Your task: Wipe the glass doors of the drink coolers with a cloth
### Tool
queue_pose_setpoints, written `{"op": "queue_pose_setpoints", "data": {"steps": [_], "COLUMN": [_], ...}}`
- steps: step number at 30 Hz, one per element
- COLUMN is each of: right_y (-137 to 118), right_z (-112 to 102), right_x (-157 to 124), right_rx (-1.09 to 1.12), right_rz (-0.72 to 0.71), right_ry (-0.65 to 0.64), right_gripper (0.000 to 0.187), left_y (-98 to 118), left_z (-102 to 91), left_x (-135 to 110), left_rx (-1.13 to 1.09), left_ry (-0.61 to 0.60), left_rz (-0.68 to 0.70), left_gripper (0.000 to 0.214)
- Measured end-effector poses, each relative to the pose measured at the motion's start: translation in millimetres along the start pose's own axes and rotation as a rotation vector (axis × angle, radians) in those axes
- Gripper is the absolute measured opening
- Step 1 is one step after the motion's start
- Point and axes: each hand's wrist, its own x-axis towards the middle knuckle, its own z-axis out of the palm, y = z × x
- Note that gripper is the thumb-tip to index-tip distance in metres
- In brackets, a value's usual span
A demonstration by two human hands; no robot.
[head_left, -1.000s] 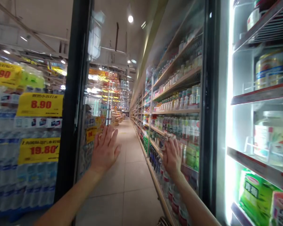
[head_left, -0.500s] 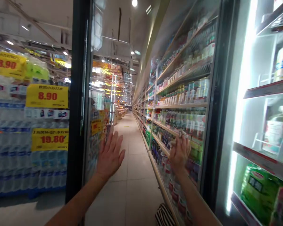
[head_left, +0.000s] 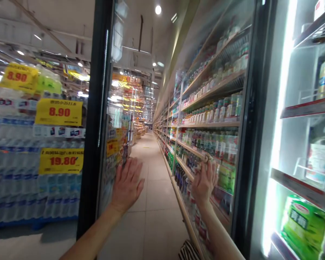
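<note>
A glass door (head_left: 162,108) in a dark frame stands open in front of me, mirroring or showing through it an aisle and drink shelves. My left hand (head_left: 128,185) lies flat against the glass on the left, fingers stretched out and holding nothing. On the right side of the pane my right hand (head_left: 204,182) presses a crumpled light cloth (head_left: 208,157) to the glass. Its fingers cover most of the cloth.
At right is a lit cooler with shelf edges (head_left: 303,186), a green package (head_left: 300,220) and a bottle (head_left: 323,155). Stacked water bottles (head_left: 13,180) with yellow price signs (head_left: 60,160) stand at left. Striped fabric (head_left: 189,251) shows at the bottom.
The view has shifted slightly, and the door's left frame edge sits farther right. My right hand with the cloth is slightly lower on the glass; my left hand stays flat on it.
</note>
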Motion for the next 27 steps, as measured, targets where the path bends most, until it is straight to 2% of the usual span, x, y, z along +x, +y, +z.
{"op": "queue_pose_setpoints", "data": {"steps": [2,5,7,9,11,13,15,17,19,21,24,26,27], "right_y": [-14,-40,-39,-21,-1,3,-12,-35,-52,-55,-51,-56,-61], "right_z": [-1,-4,-6,-5,-4,-2,-1,-1,1,5,13,15,14], "right_x": [-10,-29,-31,-21,-10,-6,-13,-23,-23,-8,19,22,19], "right_rx": [0.030,0.153,0.177,0.122,0.040,0.005,0.050,0.155,0.235,0.223,0.135,0.146,0.179], "right_rz": [-0.027,-0.302,-0.369,-0.278,-0.112,-0.002,-0.055,-0.249,-0.394,-0.351,-0.112,-0.111,-0.188], "right_ry": [-0.051,-0.223,-0.257,-0.190,-0.079,-0.006,-0.062,-0.180,-0.231,-0.172,-0.048,-0.047,-0.081], "right_gripper": [0.047,0.048,0.048,0.047,0.047,0.048,0.049,0.049,0.049,0.048,0.048,0.048,0.048], "left_y": [1,0,-1,-2,-3,-3,-3,-3,-6,-11,-19,-23,-25], "left_z": [0.3,-0.5,-1.7,-2.9,-3.5,-3.3,-2.9,-3.3,-5.2,-8.5,-14.5,-18.2,-20.0], "left_x": [0,0,-1,-3,-5,-7,-7,-7,-7,-9,-15,-19,-21], "left_rx": [0.009,0.021,0.016,0.011,0.007,0.006,0.004,0.011,0.023,0.036,0.066,0.098,0.110], "left_ry": [0.010,0.003,-0.007,-0.018,-0.022,-0.020,-0.014,-0.005,-0.009,-0.027,-0.046,-0.042,-0.037], "left_rz": [0.008,0.014,0.014,0.017,0.025,0.031,0.028,0.032,0.057,0.079,0.068,0.033,0.014], "left_gripper": [0.060,0.061,0.062,0.061,0.060,0.060,0.060,0.061,0.061,0.060,0.062,0.066,0.068]}}
